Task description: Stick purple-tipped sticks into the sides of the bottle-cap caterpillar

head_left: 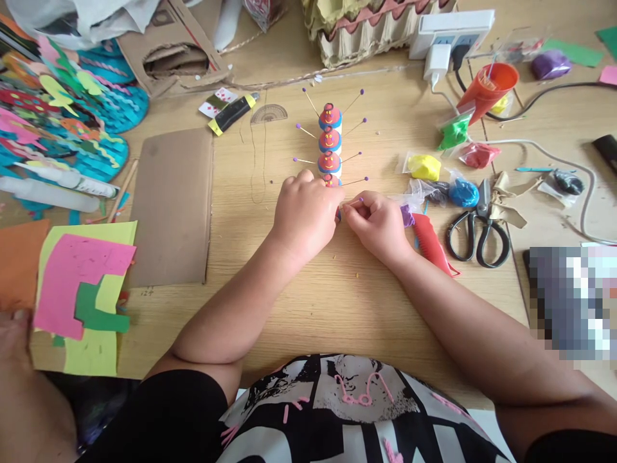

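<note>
Several small clay figures (330,140) with red smiling faces and blue bases stand in a row on the table. Thin sticks with purple ball tips (362,92) poke out from both sides of them. My left hand (307,215) curls over the near end of the row, its fingers closed on the nearest clay figure (338,214), which is mostly hidden. Right beside it, my right hand (378,225) pinches a purple-tipped stick (355,201) against that figure's right side; whether the stick's end is inside the clay cannot be seen.
Scissors (482,225), a red comb (431,244) and bagged clay lumps (424,166) lie to the right, with a red cup (489,90) and power strip (453,32) behind. Cardboard (171,206), coloured paper (87,283) and glue bottles (53,190) lie left. Another person's hand (14,341) rests far left.
</note>
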`<state>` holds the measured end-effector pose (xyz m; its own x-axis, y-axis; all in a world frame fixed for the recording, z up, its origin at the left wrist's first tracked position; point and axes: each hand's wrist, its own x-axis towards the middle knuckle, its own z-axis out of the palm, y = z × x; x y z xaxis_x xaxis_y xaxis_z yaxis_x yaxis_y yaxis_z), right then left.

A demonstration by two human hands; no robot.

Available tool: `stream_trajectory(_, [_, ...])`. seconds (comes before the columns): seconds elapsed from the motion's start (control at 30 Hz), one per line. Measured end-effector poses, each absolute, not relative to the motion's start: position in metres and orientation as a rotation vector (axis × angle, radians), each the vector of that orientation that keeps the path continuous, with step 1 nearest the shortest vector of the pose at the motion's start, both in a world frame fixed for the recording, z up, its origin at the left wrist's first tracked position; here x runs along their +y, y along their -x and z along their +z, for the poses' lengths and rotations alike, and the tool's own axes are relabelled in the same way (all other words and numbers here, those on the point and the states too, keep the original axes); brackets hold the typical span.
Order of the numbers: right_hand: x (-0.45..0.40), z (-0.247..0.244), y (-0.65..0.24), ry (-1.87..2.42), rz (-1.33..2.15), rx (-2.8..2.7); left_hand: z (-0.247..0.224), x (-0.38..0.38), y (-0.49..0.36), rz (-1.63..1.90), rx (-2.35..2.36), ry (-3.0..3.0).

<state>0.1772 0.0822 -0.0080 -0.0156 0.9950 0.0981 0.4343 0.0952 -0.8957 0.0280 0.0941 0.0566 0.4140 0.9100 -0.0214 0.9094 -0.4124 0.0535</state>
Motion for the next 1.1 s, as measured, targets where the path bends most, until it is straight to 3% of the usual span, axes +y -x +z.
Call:
stream_trajectory(0.27, [0.080, -0.016, -0.176, 1.439, 0.769, -1.649, 0.057, 0.094, -0.030, 0.008, 1.656, -2.648])
stream_trajectory(1.1, [0.081, -0.009, -0.177, 1.429, 0.876, -1.546, 0.064, 0.092, -0.023, -0.033, 1.627, -2.677])
